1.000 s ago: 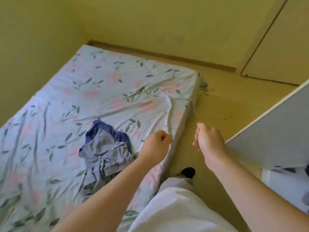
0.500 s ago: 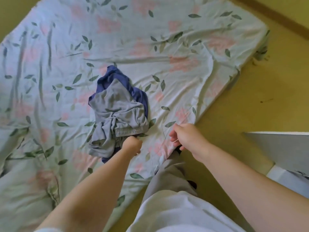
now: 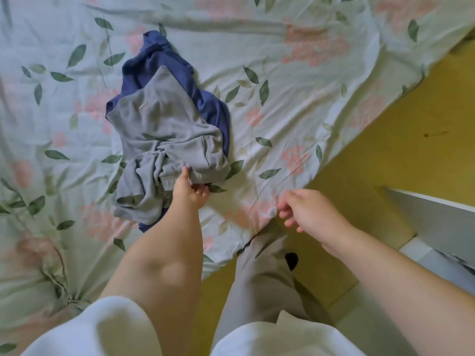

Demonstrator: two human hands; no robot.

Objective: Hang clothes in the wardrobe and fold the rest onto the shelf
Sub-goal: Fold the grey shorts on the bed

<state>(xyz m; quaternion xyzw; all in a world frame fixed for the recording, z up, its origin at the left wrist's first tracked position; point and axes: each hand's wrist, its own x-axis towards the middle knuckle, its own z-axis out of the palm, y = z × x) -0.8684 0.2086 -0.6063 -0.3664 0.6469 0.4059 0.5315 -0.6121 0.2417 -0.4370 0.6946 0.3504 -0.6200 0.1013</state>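
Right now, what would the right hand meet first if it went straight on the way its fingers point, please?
Probably the floral bedsheet just ahead of the right hand; its height above it is unclear. Clearing that, it would reach the left hand gripping the grey garment.

The grey garment (image 3: pixel 164 129) lies over a navy one (image 3: pixel 164 57); the bed sheet (image 3: pixel 295 80) is pale with pink flowers and green leaves; the floor (image 3: pixel 411 150) is yellow.

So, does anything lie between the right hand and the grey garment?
Nothing visible does. Only bare sheet lies between the right hand and the grey garment; the left hand touches its near edge.
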